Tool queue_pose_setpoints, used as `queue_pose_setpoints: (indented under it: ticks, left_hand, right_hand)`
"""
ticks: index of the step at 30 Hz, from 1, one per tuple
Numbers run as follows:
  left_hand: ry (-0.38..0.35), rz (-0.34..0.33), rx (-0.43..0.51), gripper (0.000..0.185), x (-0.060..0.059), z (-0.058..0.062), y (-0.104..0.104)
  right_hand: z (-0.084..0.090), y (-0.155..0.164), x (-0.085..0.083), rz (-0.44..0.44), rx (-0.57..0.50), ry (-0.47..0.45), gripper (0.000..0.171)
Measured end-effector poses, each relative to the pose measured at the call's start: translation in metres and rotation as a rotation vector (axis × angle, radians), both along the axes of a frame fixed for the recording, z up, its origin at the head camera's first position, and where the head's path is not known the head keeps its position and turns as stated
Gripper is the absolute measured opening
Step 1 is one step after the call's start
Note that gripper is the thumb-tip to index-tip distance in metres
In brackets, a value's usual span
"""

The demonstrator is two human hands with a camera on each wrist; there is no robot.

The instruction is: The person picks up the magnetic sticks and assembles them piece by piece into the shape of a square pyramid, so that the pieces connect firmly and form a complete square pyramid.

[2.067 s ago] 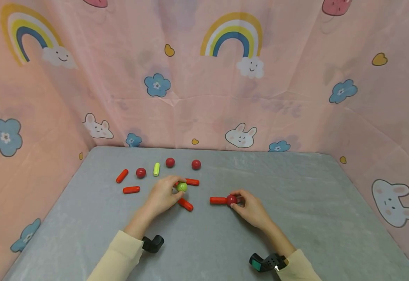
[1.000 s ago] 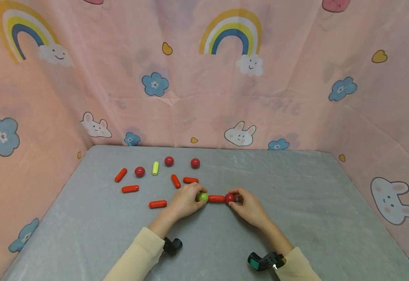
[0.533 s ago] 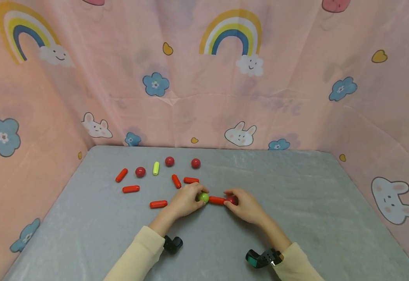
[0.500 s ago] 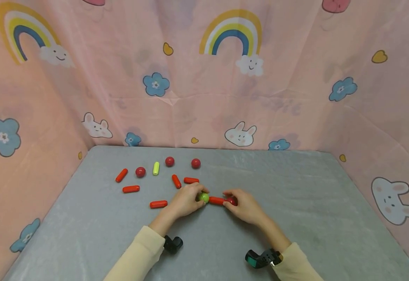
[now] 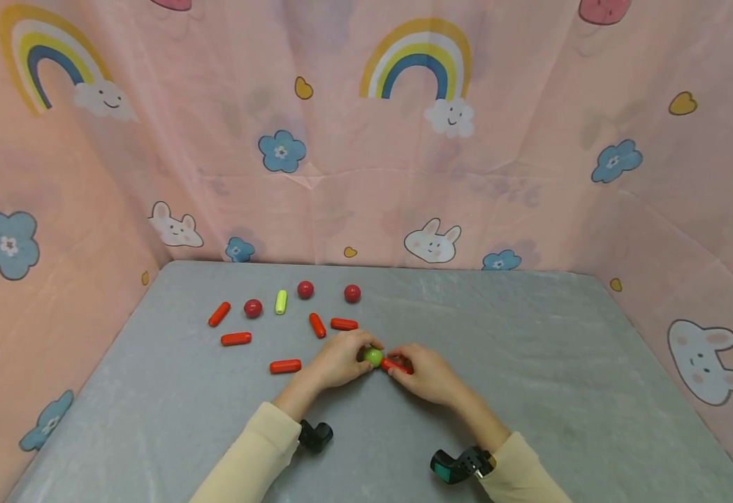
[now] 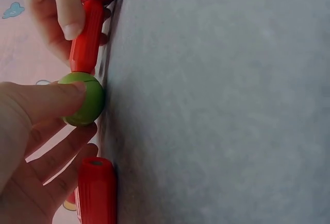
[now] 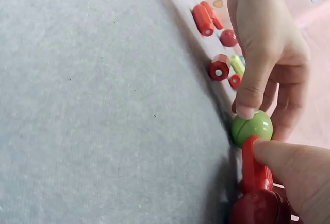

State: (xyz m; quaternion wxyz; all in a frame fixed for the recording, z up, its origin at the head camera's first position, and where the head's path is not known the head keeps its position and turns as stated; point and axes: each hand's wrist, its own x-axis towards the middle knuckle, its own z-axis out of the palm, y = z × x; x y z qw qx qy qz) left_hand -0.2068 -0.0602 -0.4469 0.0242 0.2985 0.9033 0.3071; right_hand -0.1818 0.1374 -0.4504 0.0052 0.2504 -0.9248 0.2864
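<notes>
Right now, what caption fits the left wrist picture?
Left hand pinches a green ball joined to a red stick.

No text, label, brand, number or sign can be read anywhere in these views.

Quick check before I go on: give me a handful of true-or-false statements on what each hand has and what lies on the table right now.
1. The left hand pinches the green ball. True.
2. The red stick meets the green ball at one end. True.
3. The right hand lies flat and idle on the grey table. False: its fingers hold the red stick.
4. The yellow-green stick is in the left hand. False: it lies loose at the back, between two red balls.
5. Three loose red balls lie behind the hands. True.
</notes>
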Motion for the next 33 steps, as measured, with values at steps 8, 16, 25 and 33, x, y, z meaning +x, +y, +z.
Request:
queue_pose_setpoints:
  ticks: [8, 16, 25, 33]
  left_hand:
    - [-0.013, -0.013, 0.005, 0.030, -0.001, 0.003, 0.001]
    - [-0.039, 0.010, 0.028, 0.034, 0.001, 0.011, -0.006]
    - [-0.052, 0.070, 0.012, 0.032, 0.002, 0.020, -0.025]
    - [-0.084, 0.078, 0.046, 0.031, 0.004, 0.020, -0.041]
  right_hand:
    - [-0.001, -0.002, 0.001, 0.010, 0.002, -0.009, 0.014]
    - [0.000, -0.002, 0.005, -0.038, -0.007, 0.003, 0.013]
    - [0.003, 0.002, 0.005, -0.187, -0.006, -0.089, 0.017]
    - [0.002, 0.012, 0.006, -0.249, -0.053, -0.112, 0.019]
